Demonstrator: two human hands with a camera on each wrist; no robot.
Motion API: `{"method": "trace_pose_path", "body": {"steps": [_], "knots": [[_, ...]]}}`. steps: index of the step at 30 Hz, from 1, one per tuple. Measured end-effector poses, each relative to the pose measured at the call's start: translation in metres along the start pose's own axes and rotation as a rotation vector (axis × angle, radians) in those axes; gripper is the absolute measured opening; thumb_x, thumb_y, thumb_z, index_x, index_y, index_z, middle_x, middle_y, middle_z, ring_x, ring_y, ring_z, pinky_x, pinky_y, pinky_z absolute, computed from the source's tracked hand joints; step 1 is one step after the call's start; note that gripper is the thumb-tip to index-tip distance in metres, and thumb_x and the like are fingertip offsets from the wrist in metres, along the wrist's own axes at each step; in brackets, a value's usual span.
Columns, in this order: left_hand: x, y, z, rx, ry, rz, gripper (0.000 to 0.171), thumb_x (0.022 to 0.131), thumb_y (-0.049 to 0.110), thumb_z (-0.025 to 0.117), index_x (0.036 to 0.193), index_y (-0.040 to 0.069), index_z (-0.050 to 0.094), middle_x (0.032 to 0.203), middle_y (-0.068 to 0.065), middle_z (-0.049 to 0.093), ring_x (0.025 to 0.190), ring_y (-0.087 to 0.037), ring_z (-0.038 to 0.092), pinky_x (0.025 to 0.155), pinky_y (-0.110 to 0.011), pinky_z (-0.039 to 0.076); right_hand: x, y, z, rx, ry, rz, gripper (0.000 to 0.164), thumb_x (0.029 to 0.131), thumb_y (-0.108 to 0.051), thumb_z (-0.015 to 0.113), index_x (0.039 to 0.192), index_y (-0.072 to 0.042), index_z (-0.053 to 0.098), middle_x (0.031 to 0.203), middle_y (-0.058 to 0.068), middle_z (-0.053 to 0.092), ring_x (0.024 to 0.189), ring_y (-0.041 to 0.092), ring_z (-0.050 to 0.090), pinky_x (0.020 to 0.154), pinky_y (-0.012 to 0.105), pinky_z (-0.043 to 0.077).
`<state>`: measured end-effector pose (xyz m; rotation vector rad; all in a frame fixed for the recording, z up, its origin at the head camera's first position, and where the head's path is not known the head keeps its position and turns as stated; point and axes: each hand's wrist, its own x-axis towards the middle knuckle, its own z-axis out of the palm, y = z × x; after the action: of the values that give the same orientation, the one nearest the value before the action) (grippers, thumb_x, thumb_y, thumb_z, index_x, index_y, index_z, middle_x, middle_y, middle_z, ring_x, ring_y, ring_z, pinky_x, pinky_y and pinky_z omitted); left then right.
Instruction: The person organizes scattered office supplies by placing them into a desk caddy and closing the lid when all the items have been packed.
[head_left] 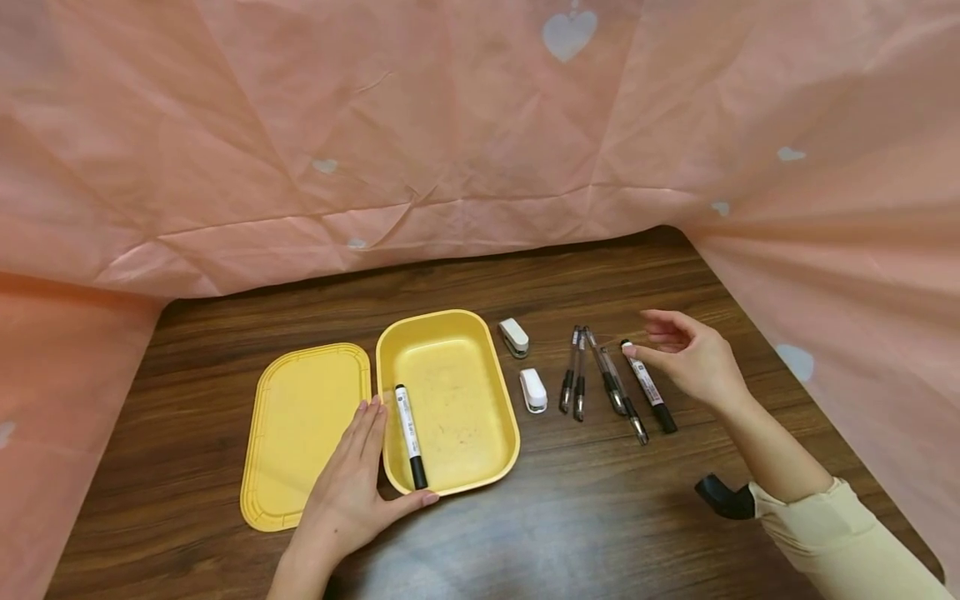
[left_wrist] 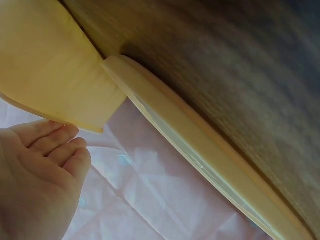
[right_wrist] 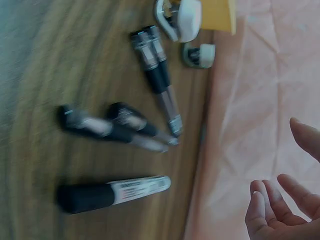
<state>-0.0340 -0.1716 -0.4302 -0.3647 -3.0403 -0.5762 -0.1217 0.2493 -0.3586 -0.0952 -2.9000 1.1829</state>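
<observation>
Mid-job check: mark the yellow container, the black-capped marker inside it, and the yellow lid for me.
Yellow container (head_left: 456, 400), head view: bare floor of its inside.
Black-capped marker (head_left: 409, 435), head view: middle, on its white barrel.
Yellow lid (head_left: 307, 432), head view: middle of its flat panel.

The surface (head_left: 555, 533) looks like wood, streaky-grained with a soft sheen. Smooth, slightly glossy plastic forms the box (head_left: 457, 417); the lid (head_left: 307, 433) is plastic, duller. Markers (head_left: 405, 421) and staplers (head_left: 533, 388) look smooth plastic, pens (head_left: 580, 387) clear plastic. The curtain (head_left: 420, 125) is creased cloth.
</observation>
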Motion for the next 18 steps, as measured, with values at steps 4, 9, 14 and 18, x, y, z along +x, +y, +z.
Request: {"method": "trace_pose_path", "body": {"steps": [4,9,14,18], "knots": [[-0.001,-0.001,-0.001,0.002,0.018,0.004,0.124,0.065,0.085,0.058,0.153,0.005,0.024,0.162,-0.010,0.021,0.151,-0.026,0.016,0.119,-0.046,0.027,0.002,0.013,0.004,-0.021,-0.022,0.031,0.070,0.084,-0.050,0.071,0.139,-0.012,0.052,0.127,0.018,0.063,0.112,0.035,0.062,0.087,0.040,0.053],[0.000,-0.001,-0.001,0.001,0.016,0.004,0.123,0.065,0.084,0.060,0.153,0.006,0.024,0.162,-0.009,0.021,0.151,-0.026,0.016,0.119,-0.045,0.027,0.005,0.034,0.009,-0.034,-0.039,0.060,0.070,0.085,-0.046,0.071,0.139,-0.006,0.051,0.124,0.024,0.064,0.111,0.039,0.063,0.087,0.049,0.052],[0.001,-0.001,-0.002,0.001,0.005,0.002,0.123,0.066,0.084,0.060,0.153,0.005,0.024,0.162,-0.010,0.021,0.151,-0.026,0.016,0.119,-0.045,0.027,0.006,0.053,0.014,-0.068,-0.071,0.082,0.069,0.086,-0.044,0.070,0.138,-0.002,0.051,0.123,0.025,0.064,0.109,0.040,0.063,0.085,0.047,0.053],[0.000,-0.001,-0.001,-0.005,0.013,0.014,0.123,0.065,0.084,0.060,0.153,0.005,0.024,0.161,-0.010,0.022,0.151,-0.027,0.017,0.120,-0.045,0.026,0.004,0.065,0.020,-0.084,-0.090,0.104,0.066,0.086,-0.043,0.071,0.135,-0.002,0.054,0.122,0.023,0.065,0.100,0.028,0.067,0.076,0.031,0.053]]}}
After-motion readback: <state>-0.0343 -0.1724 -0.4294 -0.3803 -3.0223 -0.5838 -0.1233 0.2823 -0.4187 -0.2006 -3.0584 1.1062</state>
